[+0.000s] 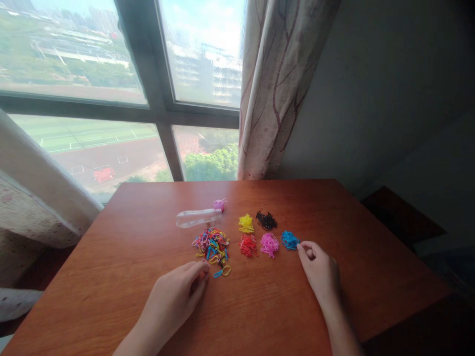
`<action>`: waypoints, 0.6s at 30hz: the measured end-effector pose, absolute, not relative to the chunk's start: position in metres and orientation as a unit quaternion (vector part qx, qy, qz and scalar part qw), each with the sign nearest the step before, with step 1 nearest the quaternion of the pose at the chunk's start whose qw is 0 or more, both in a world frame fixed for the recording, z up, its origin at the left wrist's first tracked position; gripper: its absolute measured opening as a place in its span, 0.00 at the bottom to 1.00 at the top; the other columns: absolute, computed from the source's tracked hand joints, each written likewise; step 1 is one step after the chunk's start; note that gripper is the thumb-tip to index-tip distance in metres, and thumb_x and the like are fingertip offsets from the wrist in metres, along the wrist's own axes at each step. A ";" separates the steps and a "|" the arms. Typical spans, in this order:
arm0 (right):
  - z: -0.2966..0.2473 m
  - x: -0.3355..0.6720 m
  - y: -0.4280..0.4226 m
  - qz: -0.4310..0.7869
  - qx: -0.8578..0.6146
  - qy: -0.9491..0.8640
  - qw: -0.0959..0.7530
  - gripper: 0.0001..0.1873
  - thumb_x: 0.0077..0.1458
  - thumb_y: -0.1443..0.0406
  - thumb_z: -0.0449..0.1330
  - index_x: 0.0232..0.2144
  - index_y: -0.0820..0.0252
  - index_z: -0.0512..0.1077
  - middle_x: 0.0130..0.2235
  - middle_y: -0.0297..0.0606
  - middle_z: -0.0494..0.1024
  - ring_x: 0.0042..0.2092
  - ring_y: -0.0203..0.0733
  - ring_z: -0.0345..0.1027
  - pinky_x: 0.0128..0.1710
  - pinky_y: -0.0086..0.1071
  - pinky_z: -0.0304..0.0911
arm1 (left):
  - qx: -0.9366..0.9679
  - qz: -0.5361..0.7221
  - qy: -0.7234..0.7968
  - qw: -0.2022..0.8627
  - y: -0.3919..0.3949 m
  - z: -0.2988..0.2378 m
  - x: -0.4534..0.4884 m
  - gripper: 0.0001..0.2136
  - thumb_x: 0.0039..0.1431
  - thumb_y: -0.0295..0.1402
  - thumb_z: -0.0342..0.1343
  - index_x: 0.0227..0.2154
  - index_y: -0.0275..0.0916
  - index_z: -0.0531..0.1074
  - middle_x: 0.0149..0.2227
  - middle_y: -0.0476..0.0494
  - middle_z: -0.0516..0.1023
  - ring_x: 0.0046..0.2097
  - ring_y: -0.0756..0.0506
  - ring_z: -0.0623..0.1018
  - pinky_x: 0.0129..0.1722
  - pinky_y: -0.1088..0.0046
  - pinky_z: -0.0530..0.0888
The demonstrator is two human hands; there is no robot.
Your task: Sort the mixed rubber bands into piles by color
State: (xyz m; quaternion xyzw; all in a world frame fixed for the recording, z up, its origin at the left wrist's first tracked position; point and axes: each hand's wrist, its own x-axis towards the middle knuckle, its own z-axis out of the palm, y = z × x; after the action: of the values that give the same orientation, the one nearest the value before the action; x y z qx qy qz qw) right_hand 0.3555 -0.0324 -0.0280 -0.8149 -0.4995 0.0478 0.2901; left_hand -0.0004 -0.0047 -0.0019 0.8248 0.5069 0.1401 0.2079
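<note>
A mixed pile of small coloured rubber bands lies left of the middle of the table. My left hand is at its near edge, thumb and fingers closed, with what looks like a pink rubber band at the fingertips. Just to their right lie a loose yellow band and a blue band. My right hand touches the right side of a blue band heap with pinched fingertips; anything between them is too small to tell. Left of that are pink and red heaps.
Yellow and black heaps sit behind the red and pink ones. A clear plastic bottle lies on its side behind the mixed pile, near a pink cap. The brown table meets a window and curtain.
</note>
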 end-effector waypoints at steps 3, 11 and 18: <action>-0.026 0.351 -0.034 0.044 -0.813 -0.501 0.294 0.21 0.58 0.50 0.51 0.33 0.56 0.76 0.27 0.40 0.78 0.28 0.45 0.71 0.27 0.32 0.56 | 0.825 0.135 0.508 0.210 -0.005 -0.001 0.000 0.10 0.65 0.33 0.46 0.37 0.46 0.73 0.37 0.48 0.81 0.36 0.47 0.80 0.35 0.76 0.70; -0.010 0.306 -0.035 0.059 -0.754 -0.572 0.317 0.17 0.61 0.54 0.52 0.30 0.57 0.75 0.22 0.34 0.72 0.24 0.38 0.66 0.26 0.28 0.54 | 0.825 0.120 0.509 0.214 -0.005 0.000 0.001 0.11 0.66 0.33 0.44 0.39 0.45 0.72 0.37 0.48 0.80 0.36 0.47 0.79 0.35 0.75 0.69; -0.008 0.241 -0.029 0.134 -0.670 -0.655 0.323 0.12 0.62 0.62 0.53 0.30 0.57 0.73 0.23 0.31 0.73 0.24 0.36 0.65 0.27 0.27 0.52 | 0.826 0.118 0.508 0.215 -0.006 0.001 0.001 0.10 0.65 0.32 0.44 0.38 0.44 0.71 0.35 0.48 0.79 0.36 0.47 0.79 0.34 0.75 0.69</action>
State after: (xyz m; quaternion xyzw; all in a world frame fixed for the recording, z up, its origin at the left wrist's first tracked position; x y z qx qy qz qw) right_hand 0.2415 -0.0294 -0.0081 -0.6696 -0.6553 0.1337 0.3231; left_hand 0.0014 -0.0060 0.0007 0.8259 0.5078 0.1184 0.2146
